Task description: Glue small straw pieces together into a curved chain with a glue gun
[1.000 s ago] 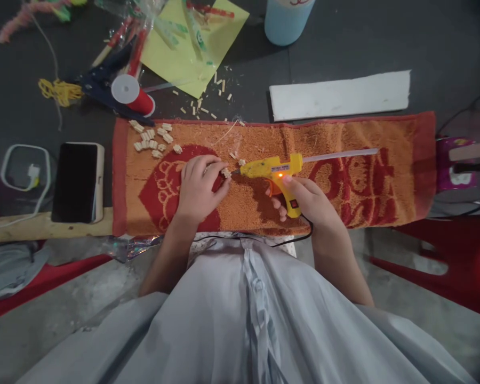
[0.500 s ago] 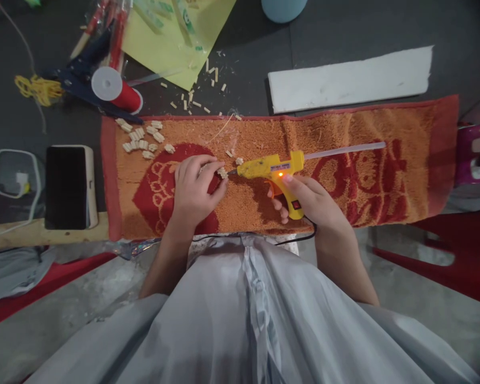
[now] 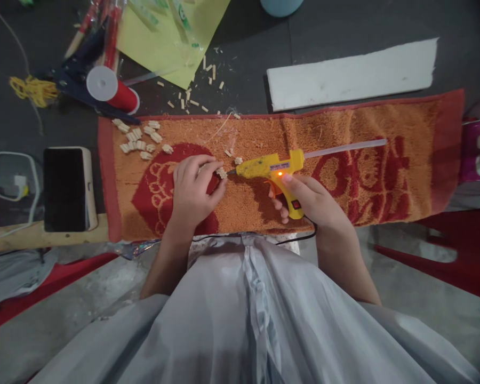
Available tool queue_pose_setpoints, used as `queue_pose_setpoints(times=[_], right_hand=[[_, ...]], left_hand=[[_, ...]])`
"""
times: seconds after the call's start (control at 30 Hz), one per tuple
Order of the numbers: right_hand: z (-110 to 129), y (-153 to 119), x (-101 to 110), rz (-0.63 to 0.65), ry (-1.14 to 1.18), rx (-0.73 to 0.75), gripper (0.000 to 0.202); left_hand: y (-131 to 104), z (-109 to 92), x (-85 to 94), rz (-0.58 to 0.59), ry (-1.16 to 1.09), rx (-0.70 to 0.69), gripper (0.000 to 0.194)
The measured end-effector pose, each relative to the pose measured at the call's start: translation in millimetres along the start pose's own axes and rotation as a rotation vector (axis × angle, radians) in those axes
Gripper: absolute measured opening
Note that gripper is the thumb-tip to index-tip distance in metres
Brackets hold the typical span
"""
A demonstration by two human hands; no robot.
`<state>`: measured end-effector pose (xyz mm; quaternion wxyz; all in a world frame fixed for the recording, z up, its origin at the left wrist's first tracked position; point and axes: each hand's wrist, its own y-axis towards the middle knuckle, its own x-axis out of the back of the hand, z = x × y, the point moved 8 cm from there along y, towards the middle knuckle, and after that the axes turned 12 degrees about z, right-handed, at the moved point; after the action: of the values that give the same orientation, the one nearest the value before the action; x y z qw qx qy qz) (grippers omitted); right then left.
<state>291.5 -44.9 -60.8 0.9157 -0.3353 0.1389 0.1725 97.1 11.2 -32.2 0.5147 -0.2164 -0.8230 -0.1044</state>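
Observation:
My right hand (image 3: 310, 200) grips a yellow hot glue gun (image 3: 270, 167) by its handle, fingers around the orange trigger. A small light glows on the gun, and a clear glue stick (image 3: 346, 149) sticks out of its back. Between thumb and fingers, my left hand (image 3: 196, 186) pinches a small cluster of pale wooden pieces (image 3: 221, 173). The gun's nozzle is at the cluster, touching or very near it. Part of the cluster is hidden by my fingers. Both hands are over an orange and red towel (image 3: 244, 208).
Several similar pale clusters (image 3: 138, 141) lie at the towel's left. Beyond them are a red thread spool (image 3: 122, 97), a dark blue tool (image 3: 74, 80), yellow paper (image 3: 164, 48) and loose wood bits. A white board (image 3: 352, 74) lies behind the towel; a phone (image 3: 66, 189) is at left.
Both hands, the glue gun and the held cluster keep almost the same place. The view has shifted slightly.

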Motion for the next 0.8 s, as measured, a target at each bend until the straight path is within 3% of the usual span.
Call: queue_pose_setpoints(times=[0.8], right_hand=[[0.0,-1.3,1.4,-0.002,0.012,-0.010,0.055]], left_hand=[[-1.1,-1.3,2.0,-0.042,0.004,-0.045,0.027]])
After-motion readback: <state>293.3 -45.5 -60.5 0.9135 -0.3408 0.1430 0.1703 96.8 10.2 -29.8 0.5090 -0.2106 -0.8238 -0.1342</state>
